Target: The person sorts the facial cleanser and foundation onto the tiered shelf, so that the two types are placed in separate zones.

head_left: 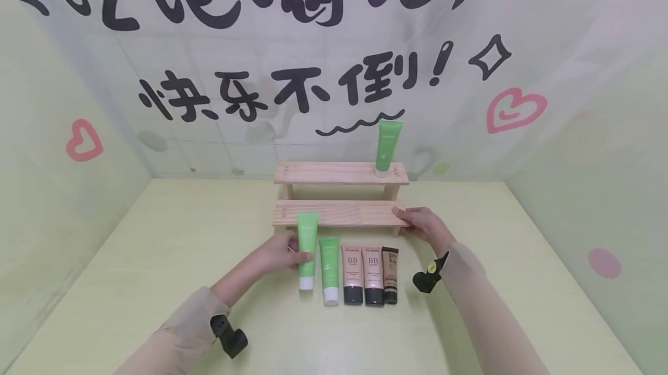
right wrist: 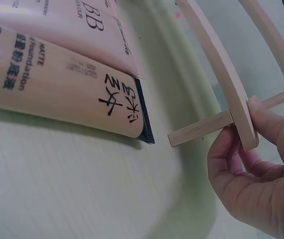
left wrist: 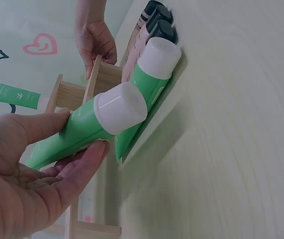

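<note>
My left hand [head_left: 282,251] grips a green tube with a white cap [head_left: 307,247], raised off the table with its cap end toward me. In the left wrist view the thumb and fingers [left wrist: 89,167] wrap the tube's sides. My right hand [head_left: 425,225] pinches the right end of the lower step of a two-tier wooden rack [head_left: 339,213], thumb on top and fingers beneath. On the upper step's right end another green tube [head_left: 387,149] stands upright on its cap. A third green tube [head_left: 330,270] lies on the table beside the held one.
Right of the lying green tube are two pink BB cream tubes with black caps [head_left: 352,273] and a brown foundation tube [head_left: 389,275], side by side in front of the rack. The pale table [head_left: 209,207] meets printed walls at the back and sides.
</note>
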{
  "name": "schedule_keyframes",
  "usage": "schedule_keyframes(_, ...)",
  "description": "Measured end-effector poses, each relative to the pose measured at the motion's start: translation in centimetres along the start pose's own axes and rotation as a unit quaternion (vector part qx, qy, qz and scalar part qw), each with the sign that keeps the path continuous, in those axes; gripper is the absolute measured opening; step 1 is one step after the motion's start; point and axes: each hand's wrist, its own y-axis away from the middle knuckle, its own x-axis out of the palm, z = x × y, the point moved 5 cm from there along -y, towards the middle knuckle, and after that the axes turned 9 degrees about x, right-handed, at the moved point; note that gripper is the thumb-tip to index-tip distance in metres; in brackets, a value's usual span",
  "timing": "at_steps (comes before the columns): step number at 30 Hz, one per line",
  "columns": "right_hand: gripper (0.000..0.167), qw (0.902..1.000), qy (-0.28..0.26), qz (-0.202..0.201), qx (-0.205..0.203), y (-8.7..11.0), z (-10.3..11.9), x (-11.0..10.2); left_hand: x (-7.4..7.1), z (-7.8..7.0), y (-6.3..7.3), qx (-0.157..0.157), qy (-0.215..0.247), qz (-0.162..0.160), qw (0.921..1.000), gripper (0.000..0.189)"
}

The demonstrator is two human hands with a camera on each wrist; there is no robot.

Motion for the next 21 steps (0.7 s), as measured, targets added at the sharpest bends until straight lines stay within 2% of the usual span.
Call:
schedule_keyframes(5, 0.069, 0.9996, -0.012, 0.024, -0.002, -1.6, -0.7, -0.5, -0.2, -0.8, -0.2, 0.022, 0.006, -0.001, 0.9997, 0.041)
schedule_keyframes(9, 0.062, 0.9998, -0.012, -0.001, 0.013, -0.6, -0.4, -0.1, -0.3, -1.1, -0.4, 0.022, 0.001, 0.001, 0.9998, 0.041)
schedule_keyframes(14, 0.057, 0.9993, -0.034, 0.004, 0.016, 0.8, 0.2, 0.4, -0.3, -1.2, -0.8, 0.013, -0.003, -0.006, 0.9999, 0.045)
schedule_keyframes(21, 0.057, 0.9989, -0.041, 0.003, 0.024, 0.4, 0.0, 0.2, -0.5, -1.9, -1.2, 0.02, -0.002, -0.016, 0.9997, 0.04)
